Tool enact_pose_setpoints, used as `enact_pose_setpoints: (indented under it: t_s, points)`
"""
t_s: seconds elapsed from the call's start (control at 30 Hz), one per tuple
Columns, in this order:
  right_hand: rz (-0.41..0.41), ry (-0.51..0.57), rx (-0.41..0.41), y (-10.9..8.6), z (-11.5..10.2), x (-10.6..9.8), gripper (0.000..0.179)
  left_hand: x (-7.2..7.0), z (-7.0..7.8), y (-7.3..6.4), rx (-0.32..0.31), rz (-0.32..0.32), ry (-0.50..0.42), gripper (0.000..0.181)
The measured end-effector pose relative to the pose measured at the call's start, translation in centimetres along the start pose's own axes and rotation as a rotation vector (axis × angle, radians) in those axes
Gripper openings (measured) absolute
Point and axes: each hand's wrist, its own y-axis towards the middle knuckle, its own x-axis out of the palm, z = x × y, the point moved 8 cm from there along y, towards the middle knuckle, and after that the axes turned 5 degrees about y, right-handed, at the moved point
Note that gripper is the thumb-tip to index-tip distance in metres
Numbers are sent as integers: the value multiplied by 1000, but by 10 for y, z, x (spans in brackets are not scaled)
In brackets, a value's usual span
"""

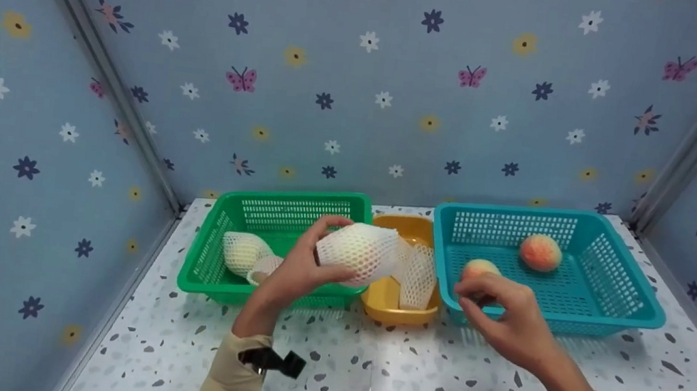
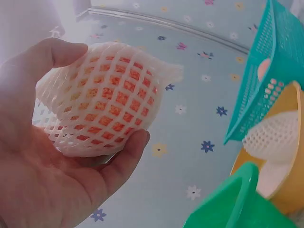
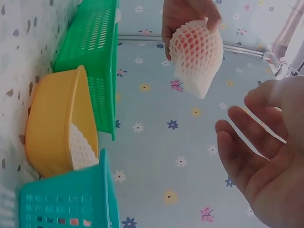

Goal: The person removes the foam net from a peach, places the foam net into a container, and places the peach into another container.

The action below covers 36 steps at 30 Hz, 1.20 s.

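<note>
- Head view, held item: one netted peach (image 1: 355, 255) in the left hand (image 1: 298, 265), raised where the green basket (image 1: 219, 290) meets the yellow bin (image 1: 400, 317); the net (image 2: 172, 72) covers it, its loose end pointing away from the palm
- Reason, as judged: gripping round the body keeps net and fruit together and leaves that end free
- Green basket, left on the worktop (image 1: 360, 380): two netted fruits (image 1: 243, 254), one partly behind the left hand; seemingly the place for covered fruit
- Yellow bin, middle: white nets (image 1: 419, 281), probably put there to be within reach of both hands
- Blue basket (image 1: 625, 276), right: two bare peaches (image 1: 541, 253), apart from each other; apparently kept separate from the netted ones
- Left fingers (image 2: 126, 161): bent round the netted peach, spread about as wide as the fruit, thumb opposite, pressing through the net
- Right hand (image 1: 512, 316): at the blue basket's near side, overlapping the nearer peach in head view; contact cannot be told there, though right wrist view shows no fruit in the palm
- Right fingers (image 3: 240, 154): loosely bent, holding nothing; gap to the thumb narrow in head view
</note>
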Motion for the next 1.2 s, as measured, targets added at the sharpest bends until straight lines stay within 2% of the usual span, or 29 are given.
enact_pose_setpoints:
  t_s: [0.17,0.33,0.53,0.7,0.83,0.97,1.2]
  points:
    - [38,45,-2,9,-13,7,29,21,-8,-12,27,-48,-102,71]
    - [64,47,-13,12,-16,8,27,37,-15,-12,56,-114,-202,73]
    - [69,51,-15,11,-11,3,27,53,-21,-9,89,-171,-272,77]
    - [85,17,15,6,-2,2,28,68,-29,-8,87,-229,-417,82]
    - [79,44,38,1,3,9,27,83,-37,-10,68,-286,-556,84]
    - [82,101,99,-2,9,16,23,94,-47,-13,20,-286,-643,79]
    - [166,202,344,-14,27,15,17,103,-59,-16,-48,-238,-634,68]
